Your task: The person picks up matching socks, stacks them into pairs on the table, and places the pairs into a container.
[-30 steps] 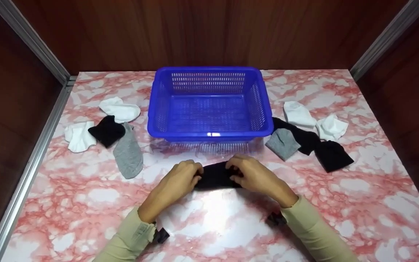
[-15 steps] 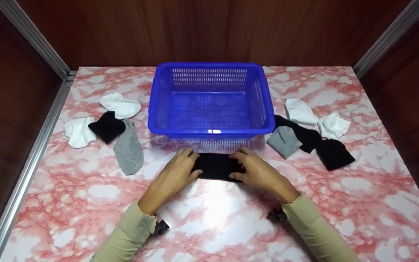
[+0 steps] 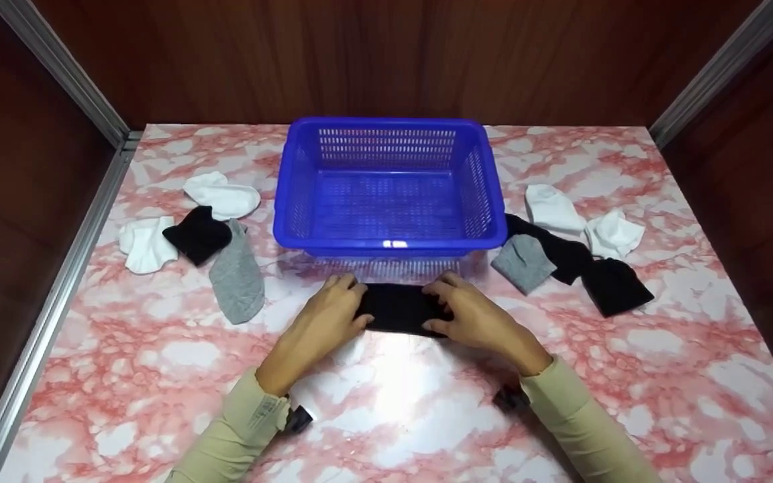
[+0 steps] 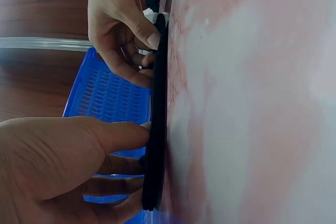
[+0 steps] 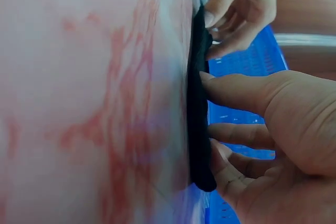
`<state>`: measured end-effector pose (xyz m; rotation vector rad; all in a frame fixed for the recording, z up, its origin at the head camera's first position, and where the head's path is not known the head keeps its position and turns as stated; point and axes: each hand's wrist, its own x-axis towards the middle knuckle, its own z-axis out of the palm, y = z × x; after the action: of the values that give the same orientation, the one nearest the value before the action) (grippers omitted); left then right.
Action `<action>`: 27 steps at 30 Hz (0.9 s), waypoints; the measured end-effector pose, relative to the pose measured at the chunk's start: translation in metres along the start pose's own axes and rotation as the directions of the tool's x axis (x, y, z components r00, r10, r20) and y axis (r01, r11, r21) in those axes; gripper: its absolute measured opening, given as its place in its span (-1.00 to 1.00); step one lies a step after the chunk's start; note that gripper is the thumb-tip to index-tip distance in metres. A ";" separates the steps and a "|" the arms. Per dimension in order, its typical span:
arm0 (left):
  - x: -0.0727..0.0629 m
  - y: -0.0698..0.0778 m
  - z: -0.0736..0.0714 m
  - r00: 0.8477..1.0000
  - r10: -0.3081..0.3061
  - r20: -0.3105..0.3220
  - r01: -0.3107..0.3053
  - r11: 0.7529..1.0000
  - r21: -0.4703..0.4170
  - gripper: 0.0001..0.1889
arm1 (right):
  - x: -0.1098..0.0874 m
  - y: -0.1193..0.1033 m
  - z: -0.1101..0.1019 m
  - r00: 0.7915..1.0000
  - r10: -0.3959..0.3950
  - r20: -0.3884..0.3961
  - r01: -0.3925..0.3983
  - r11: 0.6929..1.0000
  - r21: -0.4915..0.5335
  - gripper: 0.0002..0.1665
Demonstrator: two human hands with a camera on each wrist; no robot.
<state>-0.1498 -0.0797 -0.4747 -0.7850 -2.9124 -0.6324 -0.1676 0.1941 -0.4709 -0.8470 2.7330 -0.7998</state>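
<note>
A folded black sock point(image 3: 400, 308) lies flat on the table just in front of the blue basket. My left hand point(image 3: 319, 329) holds its left end, thumb at the near edge and fingers toward the far edge. At the other end my right hand point(image 3: 477, 318) grips it the same way. From the left wrist view, the sock point(image 4: 156, 124) looks like a thin, layered strip on the tabletop, with fingertips of both hands on it. The right wrist view shows the sock point(image 5: 198, 114) edge-on, a right thumb tip touching its upper side.
The blue basket point(image 3: 390, 245) stands behind the sock. Left of it lie two white socks point(image 3: 225, 200), a black one point(image 3: 198, 235) and a grey one point(image 3: 237, 282). To the right are a grey sock point(image 3: 524, 263), black socks point(image 3: 616, 286) and white socks point(image 3: 553, 209).
The black sock has straightened and moved slightly away toward the basket, with both hands on its ends. Over the last half second hands and sock have stayed nearly still.
</note>
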 end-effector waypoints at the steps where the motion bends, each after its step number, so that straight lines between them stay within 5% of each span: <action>1: 0.000 0.001 -0.001 1.000 0.001 0.001 -0.001 1.000 0.012 -0.54 | 0.000 -0.001 0.000 1.000 0.003 0.004 -0.003 1.000 -0.003 -0.45; 15: 0.001 0.009 -0.005 1.000 -0.011 0.016 0.010 0.998 0.069 -0.58 | 0.001 -0.006 -0.002 1.000 0.004 0.011 -0.003 0.999 -0.044 -0.49; 27: 0.011 0.026 -0.025 0.994 0.084 -0.064 -0.078 0.993 0.087 -0.66 | -0.005 -0.012 -0.016 0.984 -0.137 -0.117 0.130 0.990 -0.061 -0.65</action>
<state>-0.1473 -0.0644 -0.4402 -0.8490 -2.8092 -0.5148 -0.1623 0.1953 -0.4511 -1.0350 2.8385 -0.8329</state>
